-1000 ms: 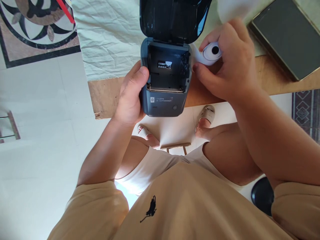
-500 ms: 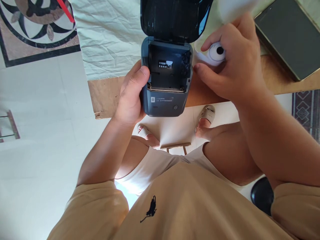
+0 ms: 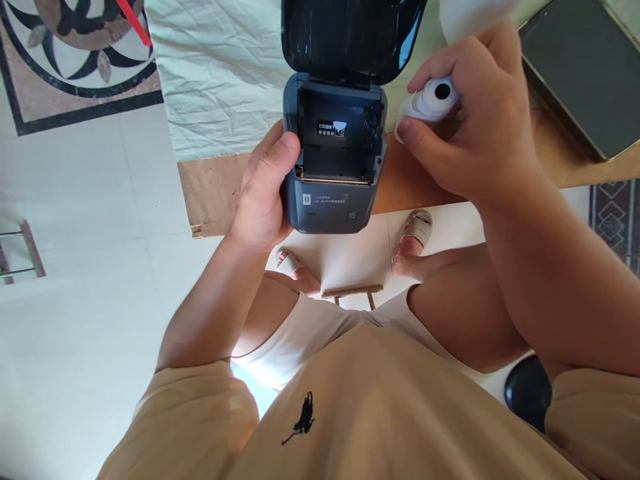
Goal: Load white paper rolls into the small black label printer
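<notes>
My left hand grips the left side of a dark blue label printer, its thumb on the rim. The printer's black lid is flipped up, and the bay inside shows a small printed sticker but no roll. To the right of the printer, my right hand is closed on a small roll of white label paper with a dark hole in its core. Thumb and fingers pinch the roll and its loose end, apart from the printer. A blurred white thing shows just above my right hand; I cannot make out what it is.
A dark flat tablet-like device lies at the right on the wooden table. Pale green cloth covers part of the tabletop. A red strip is at the upper left. Below the table edge are my legs and a small stool.
My right hand has shifted slightly right, away from the printer, with the paper roll. The loose paper end now sits closer to the thumb. The left hand and printer have barely moved.
</notes>
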Motion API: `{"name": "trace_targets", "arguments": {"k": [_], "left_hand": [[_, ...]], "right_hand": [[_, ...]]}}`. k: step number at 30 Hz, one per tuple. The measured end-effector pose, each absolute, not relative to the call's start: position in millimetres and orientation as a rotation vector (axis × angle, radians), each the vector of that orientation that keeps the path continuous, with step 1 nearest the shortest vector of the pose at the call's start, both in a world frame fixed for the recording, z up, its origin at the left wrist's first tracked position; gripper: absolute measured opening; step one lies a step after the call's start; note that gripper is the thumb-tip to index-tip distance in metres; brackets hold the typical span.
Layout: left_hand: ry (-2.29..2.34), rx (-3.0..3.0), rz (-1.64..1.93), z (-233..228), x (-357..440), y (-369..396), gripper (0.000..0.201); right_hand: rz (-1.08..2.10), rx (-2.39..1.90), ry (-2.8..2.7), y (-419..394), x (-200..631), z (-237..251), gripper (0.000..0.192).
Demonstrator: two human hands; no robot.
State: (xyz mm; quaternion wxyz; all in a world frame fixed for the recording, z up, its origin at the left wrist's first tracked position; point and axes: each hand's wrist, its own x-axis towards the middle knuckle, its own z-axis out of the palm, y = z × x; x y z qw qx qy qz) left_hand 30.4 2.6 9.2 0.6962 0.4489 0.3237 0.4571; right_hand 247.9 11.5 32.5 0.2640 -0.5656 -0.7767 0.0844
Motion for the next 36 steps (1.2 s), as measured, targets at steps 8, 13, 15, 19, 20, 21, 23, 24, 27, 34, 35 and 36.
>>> {"name": "trace_targets", "arguments": {"k": [8,13,15,19,20,21,23,24,27,34,35,36], "left_hand": [[0.73,1.03,1.005,9.0,30.5,3.1,0.024],[0.696,1.104,1.006,8.0,29.9,3.1,0.024],[0.705,1.12,0.999,8.7,29.6,2.8,0.024],[0.738,1.093,1.0,10.5,29.9,2.5,0.023],[0.744,1.073,1.008,10.6,30.2,2.6,0.023],[0.748,1.054,1.013,10.6,30.5,2.7,0.023],[0.745,1.029,1.027,10.2,31.2,3.0,0.023],[0.734,1.025,1.033,10.0,31.4,3.1,0.023],[0.707,1.033,1.03,10.0,31.5,3.3,0.02],[0.673,1.021,1.053,8.7,31.1,3.5,0.02],[0.671,1.017,1.061,8.2,31.3,3.6,0.02],[0.673,1.01,1.072,7.7,31.5,3.7,0.02]], "right_hand": [[0.408,-1.442,-2.015,9.9,249.1,29.4,0.051],[0.233,-1.457,-2.126,11.1,248.3,29.5,0.034],[0.204,-1.482,-2.123,11.8,248.5,29.9,0.034],[0.221,-1.441,-2.107,11.3,248.8,30.5,0.047],[0.236,-1.437,-2.105,10.9,248.7,30.5,0.048],[0.245,-1.434,-2.108,10.5,248.4,30.6,0.047],[0.241,-1.44,-2.125,10.2,247.9,30.5,0.042],[0.229,-1.444,-2.137,10.3,247.6,30.4,0.039],[0.217,-1.495,-2.156,11.0,246.9,30.4,0.04],[0.15,-1.361,-2.136,11.9,254.2,33.3,0.053],[0.168,-1.305,-2.053,12.2,256.3,33.8,0.053],[0.245,-1.267,-1.948,12.1,257.8,34.2,0.053]]}}
